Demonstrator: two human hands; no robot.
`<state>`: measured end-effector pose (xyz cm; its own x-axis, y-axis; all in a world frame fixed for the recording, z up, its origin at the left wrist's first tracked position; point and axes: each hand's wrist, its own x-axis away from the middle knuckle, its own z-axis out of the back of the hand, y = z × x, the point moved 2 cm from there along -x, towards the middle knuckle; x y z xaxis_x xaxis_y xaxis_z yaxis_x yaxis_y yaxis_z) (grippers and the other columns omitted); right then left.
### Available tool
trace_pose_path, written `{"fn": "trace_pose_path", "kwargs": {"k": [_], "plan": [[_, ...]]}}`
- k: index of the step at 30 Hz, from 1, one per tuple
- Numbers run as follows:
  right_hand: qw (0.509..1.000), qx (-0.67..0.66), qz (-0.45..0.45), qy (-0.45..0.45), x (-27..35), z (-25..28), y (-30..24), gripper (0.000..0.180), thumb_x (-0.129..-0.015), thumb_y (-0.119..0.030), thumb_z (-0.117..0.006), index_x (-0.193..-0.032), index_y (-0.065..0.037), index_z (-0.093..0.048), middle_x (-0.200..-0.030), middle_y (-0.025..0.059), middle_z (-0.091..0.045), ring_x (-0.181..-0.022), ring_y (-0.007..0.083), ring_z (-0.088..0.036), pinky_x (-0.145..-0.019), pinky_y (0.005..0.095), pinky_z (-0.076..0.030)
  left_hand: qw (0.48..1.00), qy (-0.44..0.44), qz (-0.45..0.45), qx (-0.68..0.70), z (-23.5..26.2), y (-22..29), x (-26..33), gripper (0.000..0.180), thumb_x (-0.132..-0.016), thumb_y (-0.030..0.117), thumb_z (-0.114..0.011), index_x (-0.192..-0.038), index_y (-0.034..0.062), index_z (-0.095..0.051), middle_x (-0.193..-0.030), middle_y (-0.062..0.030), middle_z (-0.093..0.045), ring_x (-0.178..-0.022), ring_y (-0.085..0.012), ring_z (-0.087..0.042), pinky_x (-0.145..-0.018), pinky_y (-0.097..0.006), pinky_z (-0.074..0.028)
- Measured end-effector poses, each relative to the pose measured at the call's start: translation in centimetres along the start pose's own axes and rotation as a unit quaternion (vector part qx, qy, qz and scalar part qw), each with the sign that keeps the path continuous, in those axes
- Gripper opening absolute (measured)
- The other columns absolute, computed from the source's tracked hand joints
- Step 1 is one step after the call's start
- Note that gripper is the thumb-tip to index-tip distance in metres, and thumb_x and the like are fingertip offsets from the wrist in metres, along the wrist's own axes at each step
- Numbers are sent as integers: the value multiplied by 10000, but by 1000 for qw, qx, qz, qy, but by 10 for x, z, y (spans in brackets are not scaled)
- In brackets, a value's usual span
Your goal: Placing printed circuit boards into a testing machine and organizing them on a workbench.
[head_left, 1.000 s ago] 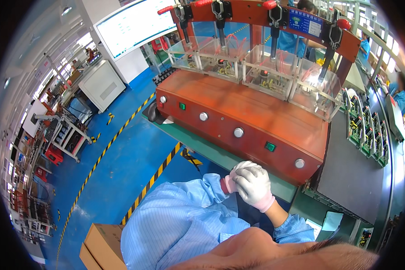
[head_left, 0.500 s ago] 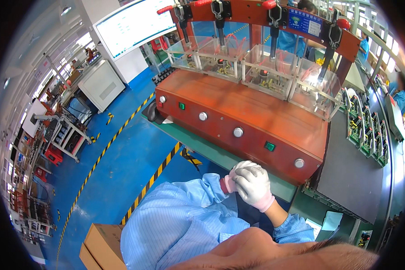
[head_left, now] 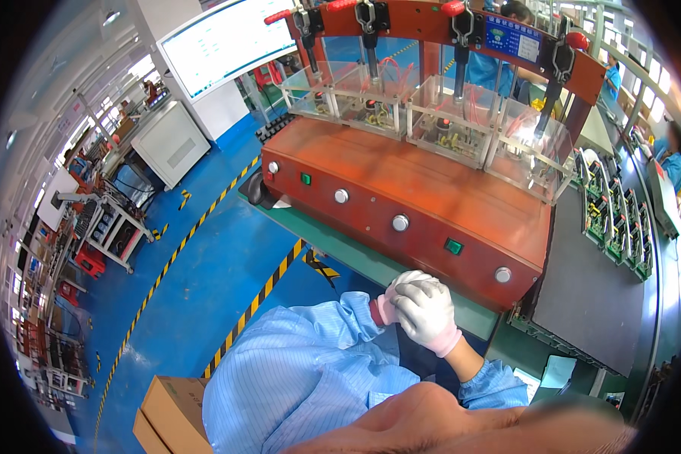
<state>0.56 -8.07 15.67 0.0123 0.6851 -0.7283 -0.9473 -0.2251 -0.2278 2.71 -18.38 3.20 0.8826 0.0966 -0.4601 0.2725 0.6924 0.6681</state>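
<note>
**Gloved hands clasped at the near edge of a red test fixture**

From my remote view I see both hands in white gloves, joined just in front of the red machine housing (head_left: 439, 204). My right hand (head_left: 429, 314) lies on top, its fingers curled over the left hand (head_left: 396, 291), which is largely covered; only its upper knuckles and a pink cuff show. Each hand is clenched on the other and neither grasps any object. They hover over the green bench strip (head_left: 356, 261) that runs along the near side of the housing, close to it, though I cannot tell whether they touch it.

The housing's sloped face carries a row of round silver buttons (head_left: 399, 222) and two small green switches (head_left: 453, 246). On its far side stand clear plastic enclosures (head_left: 431, 113) with red-handled toggle clamps (head_left: 461, 23) above them. To the right, a dark mat (head_left: 590, 287) borders a rack of green circuit boards (head_left: 620, 227). To the left, the blue floor (head_left: 204, 257) is crossed by a yellow-and-black striped line (head_left: 261, 299), and a cardboard box (head_left: 170, 412) sits near left. Pale blue sleeves (head_left: 303, 371) fill the near centre
</note>
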Motion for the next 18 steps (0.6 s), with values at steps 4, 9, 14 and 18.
{"fn": "trace_pose_path", "kwargs": {"k": [4, 9, 14, 18], "plan": [[1000, -5, 1, -1, 0, 0, 0, 140, -743, -134, -712, -868, -78, -738, -1045, 60, -675, -942, 264, -646, -860, 406, -513, 999, 11, 1, 40, 0, -3, 0, 271, -981, 359, -397, -941, 133, -541, -797, -6, -527, -720, -181, -529, -748, -303, -490], [1000, 3, 0, -5, 1, 0, 0, 148, -743, -135, -712, -877, -78, -738, -1049, 59, -674, -944, 263, -645, -861, 405, -512, 1000, -6, 1, -28, 0, 0, 0, 271, -980, 361, -399, -947, 134, -544, -808, -5, -529, -731, -180, -531, -758, -302, -490], [1000, 8, 0, -7, 0, 1, -1, 156, -742, -136, -713, -885, -80, -738, -1052, 57, -674, -949, 261, -644, -862, 405, -510, 995, -23, 2, -97, -2, 2, -3, 272, -980, 363, -401, -953, 135, -547, -819, -4, -532, -742, -179, -532, -768, -301, -489], [1000, 8, 0, -9, 0, 2, -1, 159, -742, -136, -714, -890, -81, -737, -1055, 56, -673, -953, 260, -643, -862, 404, -509, 988, -36, 2, -151, -7, 6, -1, 272, -980, 364, -402, -958, 136, -549, -828, -4, -534, -751, -179, -534, -776, -300, -488]]}}
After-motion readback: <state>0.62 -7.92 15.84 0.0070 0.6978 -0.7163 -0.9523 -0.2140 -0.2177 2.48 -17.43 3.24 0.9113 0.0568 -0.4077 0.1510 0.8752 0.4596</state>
